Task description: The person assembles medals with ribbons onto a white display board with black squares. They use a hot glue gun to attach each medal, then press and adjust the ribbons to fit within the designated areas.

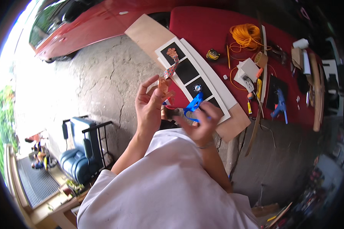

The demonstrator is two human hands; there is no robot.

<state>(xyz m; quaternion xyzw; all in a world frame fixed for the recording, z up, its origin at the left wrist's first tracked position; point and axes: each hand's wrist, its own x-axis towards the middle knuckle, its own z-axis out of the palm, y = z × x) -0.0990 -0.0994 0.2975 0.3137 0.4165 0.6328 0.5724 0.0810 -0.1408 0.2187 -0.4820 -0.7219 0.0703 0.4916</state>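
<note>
My left hand (149, 103) pinches a copper-coloured medal (163, 85) between thumb and fingers. Below the medal a red, white and blue ribbon (169, 101) shows in part. A bright blue ribbon (195, 103) loops at the fingertips of my right hand (204, 124), which is smeared by motion and appears closed on it. Just beyond the hands lies a white frame (190, 58) with several black panels. On its far panel rests another copper-coloured medal (172, 52) with a patterned ribbon (172, 70). A round silver-and-black medal (197, 88) sits on a nearer panel.
A brown board (143, 34) lies under the frame on a red-covered table (197, 23). To the right are a tape measure (213, 54), orange cord (245, 35), a blue glue gun (280, 105) and wooden strips (316, 91). A padded chair (78, 160) stands at left.
</note>
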